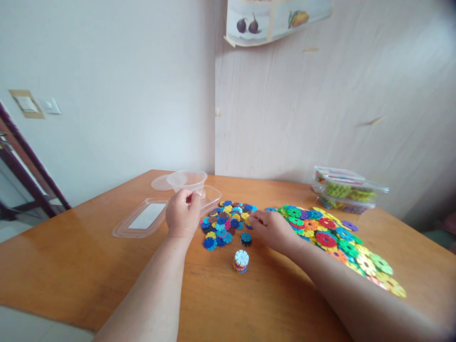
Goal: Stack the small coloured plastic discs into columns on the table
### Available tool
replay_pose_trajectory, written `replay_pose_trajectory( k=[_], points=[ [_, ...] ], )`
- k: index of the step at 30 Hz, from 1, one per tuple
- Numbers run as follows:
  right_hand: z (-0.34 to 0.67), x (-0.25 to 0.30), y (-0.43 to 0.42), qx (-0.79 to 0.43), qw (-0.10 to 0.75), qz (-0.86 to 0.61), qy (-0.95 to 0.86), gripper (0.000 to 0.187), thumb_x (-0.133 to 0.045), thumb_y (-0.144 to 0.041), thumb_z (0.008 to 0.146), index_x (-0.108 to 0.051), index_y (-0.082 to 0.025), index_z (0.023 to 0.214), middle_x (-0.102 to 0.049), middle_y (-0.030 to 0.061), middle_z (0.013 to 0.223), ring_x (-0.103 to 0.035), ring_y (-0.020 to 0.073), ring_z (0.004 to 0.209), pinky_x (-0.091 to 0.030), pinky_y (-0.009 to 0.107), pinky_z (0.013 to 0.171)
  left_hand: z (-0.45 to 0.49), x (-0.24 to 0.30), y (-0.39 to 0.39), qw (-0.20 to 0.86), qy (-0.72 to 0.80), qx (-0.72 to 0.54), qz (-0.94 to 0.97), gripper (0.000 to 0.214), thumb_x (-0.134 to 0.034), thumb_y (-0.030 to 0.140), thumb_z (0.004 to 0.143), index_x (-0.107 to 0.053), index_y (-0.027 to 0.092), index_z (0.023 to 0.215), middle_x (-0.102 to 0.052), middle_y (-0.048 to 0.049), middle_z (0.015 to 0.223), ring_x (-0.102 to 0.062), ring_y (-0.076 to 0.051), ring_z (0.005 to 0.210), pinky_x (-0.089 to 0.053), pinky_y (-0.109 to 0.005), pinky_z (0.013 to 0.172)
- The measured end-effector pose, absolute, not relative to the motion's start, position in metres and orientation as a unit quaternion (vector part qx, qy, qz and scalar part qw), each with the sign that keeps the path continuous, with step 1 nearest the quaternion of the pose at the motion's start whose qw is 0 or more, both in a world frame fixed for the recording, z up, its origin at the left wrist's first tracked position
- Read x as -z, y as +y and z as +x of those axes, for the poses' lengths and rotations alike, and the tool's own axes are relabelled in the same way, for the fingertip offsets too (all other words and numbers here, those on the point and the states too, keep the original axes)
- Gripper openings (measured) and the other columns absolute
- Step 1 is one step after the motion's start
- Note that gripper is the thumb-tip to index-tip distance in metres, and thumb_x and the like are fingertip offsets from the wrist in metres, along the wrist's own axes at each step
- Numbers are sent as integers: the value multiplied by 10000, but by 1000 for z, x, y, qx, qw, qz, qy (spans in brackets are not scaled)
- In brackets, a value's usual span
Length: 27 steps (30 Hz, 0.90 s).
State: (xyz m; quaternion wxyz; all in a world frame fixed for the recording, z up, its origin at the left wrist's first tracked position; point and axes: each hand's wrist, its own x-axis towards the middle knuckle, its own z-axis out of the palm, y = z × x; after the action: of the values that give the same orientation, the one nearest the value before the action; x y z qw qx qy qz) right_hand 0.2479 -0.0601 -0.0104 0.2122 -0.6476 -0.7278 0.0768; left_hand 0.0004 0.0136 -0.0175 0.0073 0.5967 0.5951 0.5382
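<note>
My left hand [183,213] is raised just above the wooden table [107,266], fingers curled and pinched together near a clear rectangular container [210,198]; what it pinches is too small to make out. My right hand [272,229] rests on the table with fingertips closed at the edge of a pile of small coloured discs [228,221]. A short stack of discs [241,261] stands in front of both hands, with one dark disc [245,239] lying behind it. A wider spread of larger coloured discs [338,240] runs along my right forearm.
A clear flat lid [142,219] lies left of my left hand, a round clear tub [188,180] and round lid [162,183] behind it. Clear boxes of discs [347,192] stand at the back right by the wall. The table's front edge runs lower left.
</note>
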Motion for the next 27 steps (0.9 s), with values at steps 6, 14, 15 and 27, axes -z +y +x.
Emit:
replay_pose_trajectory(
  k=[6,14,15,27],
  points=[
    [245,4,-67,-274,257,-622,-687,232,-591,-347,831,-675,-175,701,-533,-44,603,-482,115,598,-340,224,545,0,16,13,4,593,-539,598,254,-531,441,852,-606,229,732,-691,-21,732,-630,-199,739,-385,-293,646],
    [244,10,-64,-262,210,-644,-688,263,-684,-334,774,-752,-193,985,-655,-16,721,-561,132,637,-389,232,558,-1,16,13,5,596,-536,597,261,-529,450,852,-615,228,745,-696,-23,744,-633,-201,745,-390,-294,649],
    [244,11,-64,-261,203,-640,-694,296,-693,-343,767,-744,-194,1017,-653,-17,725,-567,135,643,-392,233,559,-1,16,13,5,596,-537,597,260,-529,449,852,-613,228,744,-694,-22,740,-632,-199,742,-390,-293,648],
    [241,14,-66,-201,172,-627,-733,336,-680,-370,776,-714,-202,1065,-669,-3,765,-609,156,689,-382,249,579,0,16,12,9,596,-537,597,251,-529,441,850,-622,227,758,-696,-22,743,-625,-198,733,-397,-291,650]
  ],
)
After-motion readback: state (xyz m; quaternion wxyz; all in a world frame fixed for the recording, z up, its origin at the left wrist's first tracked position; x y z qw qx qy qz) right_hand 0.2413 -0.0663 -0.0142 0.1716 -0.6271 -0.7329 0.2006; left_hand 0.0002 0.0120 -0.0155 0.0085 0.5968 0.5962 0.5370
